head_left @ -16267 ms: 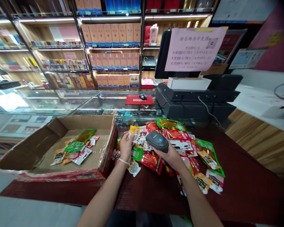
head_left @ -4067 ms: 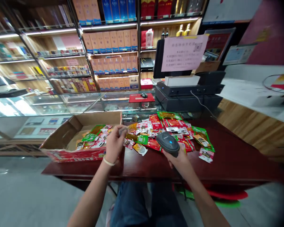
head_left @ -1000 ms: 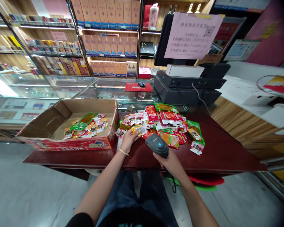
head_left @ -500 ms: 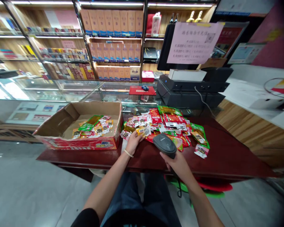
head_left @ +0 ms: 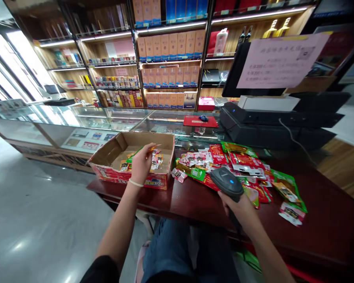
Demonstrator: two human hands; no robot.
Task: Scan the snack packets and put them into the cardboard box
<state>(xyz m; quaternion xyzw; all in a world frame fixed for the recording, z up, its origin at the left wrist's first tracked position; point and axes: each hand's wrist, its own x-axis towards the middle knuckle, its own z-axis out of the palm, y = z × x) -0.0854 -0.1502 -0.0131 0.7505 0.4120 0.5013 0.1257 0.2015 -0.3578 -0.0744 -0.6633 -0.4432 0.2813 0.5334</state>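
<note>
My left hand point(head_left: 142, 163) is over the front of an open cardboard box point(head_left: 157, 181), its fingers pinching a small orange snack packet point(head_left: 155, 147) seen nearly edge-on. Several snack packets lie on the box floor, partly hidden behind that hand. My right hand point(head_left: 244, 208) is wrapped round the handle of a black barcode scanner point(head_left: 226, 182), which shows a blue light on top. Under and behind the scanner spreads a pile of snack packets point(head_left: 218, 154), red, green and pink. A pink and white packet point(head_left: 292, 213) lies at the pile's right.
The dark red table point(head_left: 191, 200) holds box and pile. Behind it are a glass counter point(head_left: 129, 118), a red mat point(head_left: 191, 120) with a mouse, and a black monitor point(head_left: 238, 67) with a pink paper sign. Shelves point(head_left: 171, 59) of boxed goods line the wall.
My left hand has carried the orange packet from the pile leftward to above the box. The scanner stays in my right hand, its blue light now showing. The view has turned left.
</note>
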